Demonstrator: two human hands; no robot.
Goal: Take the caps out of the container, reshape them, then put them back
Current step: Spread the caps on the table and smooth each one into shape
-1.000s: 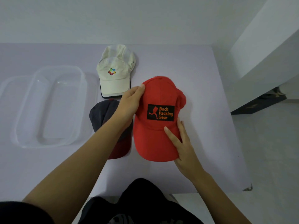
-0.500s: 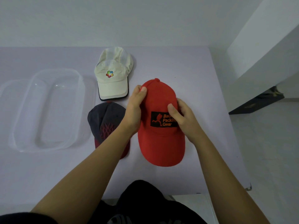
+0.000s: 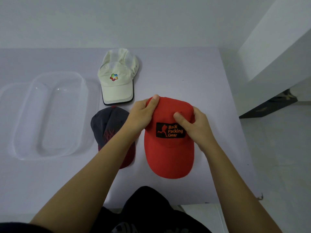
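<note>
A person stands at a pale table (image 3: 193,73) with both hands on a red cap (image 3: 169,148), which lies near the table's front edge with its brim pointing toward the person. A black patch on the red cap's front reads "Back Packing Gear" in orange beside a small running figure. The left hand (image 3: 143,115) grips the crown from the red cap's left side, thumb stretched up along the top edge and the other fingers curled out of sight behind the fabric. The right hand (image 3: 195,125) clasps the crown from the opposite side, thumb pressed onto the front panel just above the patch, the remaining fingers wrapped around the side. Just left of the red cap, partly under the left forearm, lies a dark grey cap (image 3: 107,125) with a red stitched pattern and a dark red brim. Beyond the red cap and slightly to its left rests a cream cap (image 3: 117,81) with a small multicoloured logo and a dark-edged brim, close to the dark grey cap. Farther left of the red cap sits a clear plastic container (image 3: 21,125), with no caps inside it.
</note>
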